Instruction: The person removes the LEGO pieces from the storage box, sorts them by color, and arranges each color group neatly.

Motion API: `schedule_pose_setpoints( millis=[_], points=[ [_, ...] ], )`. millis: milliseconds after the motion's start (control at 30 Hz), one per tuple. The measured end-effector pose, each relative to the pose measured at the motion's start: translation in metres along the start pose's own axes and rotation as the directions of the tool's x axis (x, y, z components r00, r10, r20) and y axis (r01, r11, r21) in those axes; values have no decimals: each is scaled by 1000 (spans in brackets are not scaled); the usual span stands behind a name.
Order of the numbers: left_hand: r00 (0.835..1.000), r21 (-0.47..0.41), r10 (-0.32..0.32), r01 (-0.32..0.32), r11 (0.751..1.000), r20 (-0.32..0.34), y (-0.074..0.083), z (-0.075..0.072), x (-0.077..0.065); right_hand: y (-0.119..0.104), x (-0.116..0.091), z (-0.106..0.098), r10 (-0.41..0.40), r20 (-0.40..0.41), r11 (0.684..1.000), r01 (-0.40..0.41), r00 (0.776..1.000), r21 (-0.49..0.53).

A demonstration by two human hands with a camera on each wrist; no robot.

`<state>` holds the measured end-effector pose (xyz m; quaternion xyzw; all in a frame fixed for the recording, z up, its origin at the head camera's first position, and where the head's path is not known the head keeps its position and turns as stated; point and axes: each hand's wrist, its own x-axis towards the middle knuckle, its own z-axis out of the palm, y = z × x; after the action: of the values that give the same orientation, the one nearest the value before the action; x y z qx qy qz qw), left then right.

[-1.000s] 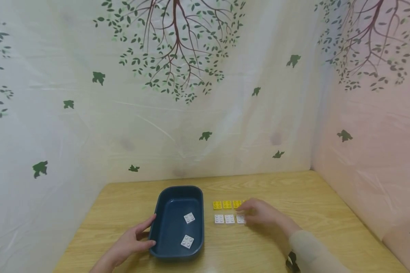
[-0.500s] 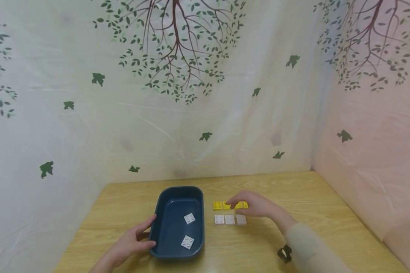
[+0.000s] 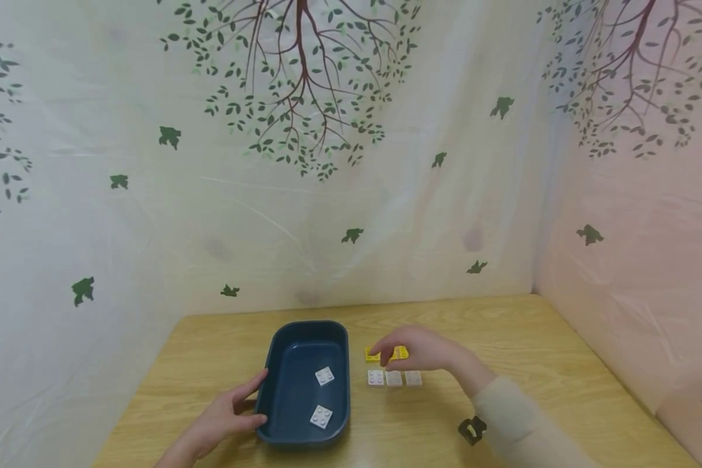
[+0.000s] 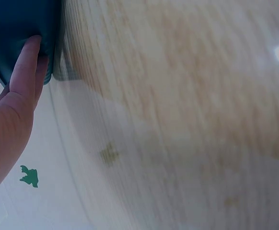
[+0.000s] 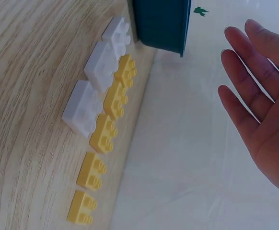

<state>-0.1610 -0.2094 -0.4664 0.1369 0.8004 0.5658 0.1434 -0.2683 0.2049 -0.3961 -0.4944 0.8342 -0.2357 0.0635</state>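
My left hand [image 3: 228, 409] rests against the left wall of a dark blue tray [image 3: 292, 390], thumb and fingers spread apart at the rim. In the left wrist view its fingers [image 4: 25, 72] lie straight along the tray wall. Two white toy bricks [image 3: 324, 376] are in the tray. My right hand [image 3: 421, 348] hovers over a row of yellow toy bricks [image 3: 400, 353], partly covering them. The right wrist view shows that hand [image 5: 266, 86] with fingers extended and nothing held. Three more white bricks [image 5: 83, 108] stand in a row beside the yellow ones.
The wooden table [image 3: 222, 344] reaches back to a pale curtain [image 3: 269, 247] with printed branches and leaves, which also hangs at both sides. A small dark object [image 3: 472, 429] shows beside the right sleeve [image 3: 515, 416].
My right hand has moved left along the yellow row toward the tray, uncovering the rightmost white brick. The left hand and tray stay in place.
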Motion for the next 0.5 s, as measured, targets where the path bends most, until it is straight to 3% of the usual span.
schedule_pose_setpoints(
  millis=[500],
  points=[
    [1000, -15, 8, -8, 1000, 10, 0, 5, 1, -12, 16, 27, -125, -124, 981, 142, 984, 135]
  ],
)
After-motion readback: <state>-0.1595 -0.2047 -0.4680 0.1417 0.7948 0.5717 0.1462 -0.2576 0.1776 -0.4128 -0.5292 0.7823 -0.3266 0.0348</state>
